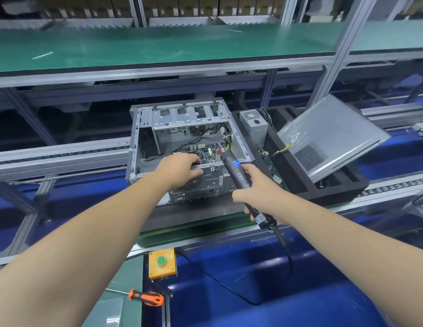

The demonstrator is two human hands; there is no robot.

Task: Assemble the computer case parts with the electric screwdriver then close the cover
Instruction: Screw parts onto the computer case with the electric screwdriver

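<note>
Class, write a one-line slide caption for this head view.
Left hand grips the open grey metal computer case rim; right hand holds the black electric screwdriver.

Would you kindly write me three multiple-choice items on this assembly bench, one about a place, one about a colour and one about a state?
1. Where does the grey side cover lie?
A. Fitted on the case
B. Tilted on the black foam tray, right of the case
C. On the green upper shelf

2. What colour is the button on the yellow box?
A. Red
B. Blue
C. Green

3. What is the right hand doing?
A. Gripping the electric screwdriver
B. Resting flat on the belt
C. Holding the orange-handled screwdriver

Answers: 1 B, the cover leans on the tray beside the open computer case. 2 C, the round button is green. 3 A, its fingers wrap the black tool's body.
</note>
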